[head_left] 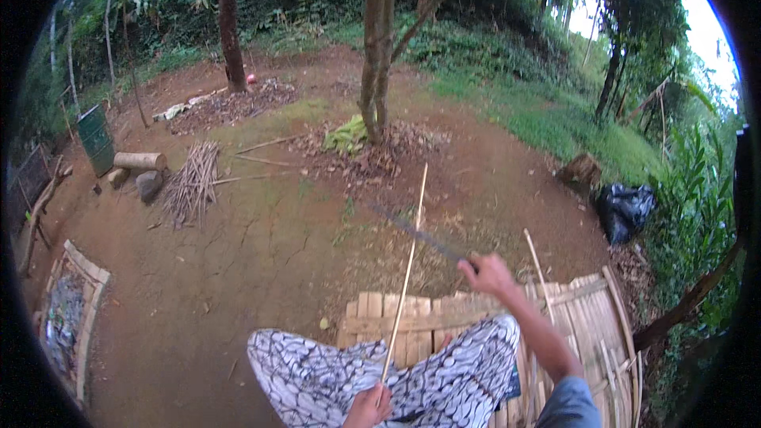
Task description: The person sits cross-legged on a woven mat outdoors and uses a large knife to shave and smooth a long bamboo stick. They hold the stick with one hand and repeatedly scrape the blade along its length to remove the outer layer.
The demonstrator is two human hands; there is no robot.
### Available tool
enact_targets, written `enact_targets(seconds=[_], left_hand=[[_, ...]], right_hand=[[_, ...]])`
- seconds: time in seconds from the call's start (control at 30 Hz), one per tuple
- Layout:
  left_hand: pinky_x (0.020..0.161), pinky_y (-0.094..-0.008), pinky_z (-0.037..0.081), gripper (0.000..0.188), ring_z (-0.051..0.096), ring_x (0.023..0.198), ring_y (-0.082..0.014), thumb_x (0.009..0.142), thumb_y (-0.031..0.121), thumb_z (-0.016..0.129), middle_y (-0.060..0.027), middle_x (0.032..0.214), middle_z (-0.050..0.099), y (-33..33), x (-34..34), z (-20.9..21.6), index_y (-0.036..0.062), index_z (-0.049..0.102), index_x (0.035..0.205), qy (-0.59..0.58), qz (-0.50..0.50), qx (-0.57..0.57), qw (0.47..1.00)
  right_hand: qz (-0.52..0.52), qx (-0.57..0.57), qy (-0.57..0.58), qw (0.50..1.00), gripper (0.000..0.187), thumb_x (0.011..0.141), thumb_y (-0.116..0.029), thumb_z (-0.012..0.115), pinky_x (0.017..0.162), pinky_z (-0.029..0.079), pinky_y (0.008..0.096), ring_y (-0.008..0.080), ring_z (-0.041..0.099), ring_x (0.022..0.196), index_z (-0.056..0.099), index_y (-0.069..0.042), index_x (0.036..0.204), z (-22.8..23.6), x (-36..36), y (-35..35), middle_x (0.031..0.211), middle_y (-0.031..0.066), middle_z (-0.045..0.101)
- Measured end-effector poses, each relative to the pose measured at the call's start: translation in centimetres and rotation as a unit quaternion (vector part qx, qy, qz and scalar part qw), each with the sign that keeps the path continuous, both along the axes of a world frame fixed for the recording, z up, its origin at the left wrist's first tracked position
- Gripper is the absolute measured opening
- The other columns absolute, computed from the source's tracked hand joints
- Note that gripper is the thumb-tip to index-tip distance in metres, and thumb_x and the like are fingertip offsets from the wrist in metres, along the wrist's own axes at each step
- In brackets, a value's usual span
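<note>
My left hand (369, 407), at the bottom edge, is closed round the lower end of a long thin bamboo strip (408, 261). The strip slants up and away over my lap. Farther right, my right hand (487, 273) grips the handle of a long knife (432, 242). Its dark blade, smeared by motion, points to the far left and crosses the strip in the picture; whether they touch I cannot tell. A black-and-white patterned cloth (317, 376) covers my legs.
Beneath me lies a bamboo slat platform (575, 325), with another thin strip (537, 265) at its right. Ahead stands a tree trunk (375, 55) amid dry leaves. Leftward are a stick pile (195, 182), a log (140, 161) and a green drum (96, 141). A black bag (625, 212) sits right.
</note>
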State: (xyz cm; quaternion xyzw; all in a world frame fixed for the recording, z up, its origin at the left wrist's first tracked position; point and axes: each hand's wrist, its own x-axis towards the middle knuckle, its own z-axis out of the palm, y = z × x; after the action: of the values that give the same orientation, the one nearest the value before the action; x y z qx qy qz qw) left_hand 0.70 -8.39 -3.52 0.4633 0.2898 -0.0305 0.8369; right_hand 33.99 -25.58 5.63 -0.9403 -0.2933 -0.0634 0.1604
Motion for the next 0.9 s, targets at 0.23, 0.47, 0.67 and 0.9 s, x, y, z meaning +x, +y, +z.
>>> enact_targets(seconds=[0.23,0.47,0.67,0.9], left_hand=[[0.044,-0.0252,0.026,0.038,0.028,0.046,-0.007,0.1,0.034,0.034,0.0049,0.056,0.029,-1.1,-0.5,0.2,0.0074,0.046,0.077,-0.006,-0.07,-0.018,0.997],[0.044,-0.0256,0.026,0.047,0.027,0.045,-0.0079,0.101,0.037,0.03,0.0052,0.054,0.028,-0.4,0.1,4.3,0.0113,0.037,0.062,-0.037,-0.037,0.134,0.99],[0.039,-0.0252,0.021,0.045,0.024,0.039,-0.0079,0.1,0.038,0.032,0.0048,0.049,0.024,-0.1,-0.2,1.4,0.0107,0.039,0.065,-0.034,-0.049,-0.005,0.998],[0.042,-0.0247,0.021,0.044,0.023,0.043,-0.0077,0.1,0.04,0.033,0.0053,0.054,0.026,-1.5,-0.6,2.7,0.0113,0.038,0.067,-0.015,-0.072,-0.02,0.997]], right_hand=[[0.363,-0.117,-0.09,0.92,0.055,0.082,-0.064,0.048,0.046,0.046,0.0432,0.0309,0.059,0.052,0.06,-0.01,0.074,0.7,-9.6,1.1,0.057,0.0083,0.057],[0.152,-0.093,-0.085,0.98,0.056,0.077,-0.066,0.05,0.053,0.049,0.0454,0.0325,0.061,0.055,0.062,-0.012,0.08,-1.3,4.4,-5.1,0.061,0.0119,0.062],[0.285,-0.101,-0.082,0.95,0.047,0.081,-0.059,0.053,0.045,0.046,0.0415,0.0295,0.058,0.048,0.061,-0.014,0.072,0.4,-6.2,1.2,0.054,0.0082,0.057],[0.285,-0.091,-0.081,0.951,0.051,0.083,-0.06,0.049,0.05,0.048,0.0415,0.0277,0.06,0.052,0.063,-0.012,0.079,-2.5,-3.0,1.1,0.058,0.0086,0.058]])
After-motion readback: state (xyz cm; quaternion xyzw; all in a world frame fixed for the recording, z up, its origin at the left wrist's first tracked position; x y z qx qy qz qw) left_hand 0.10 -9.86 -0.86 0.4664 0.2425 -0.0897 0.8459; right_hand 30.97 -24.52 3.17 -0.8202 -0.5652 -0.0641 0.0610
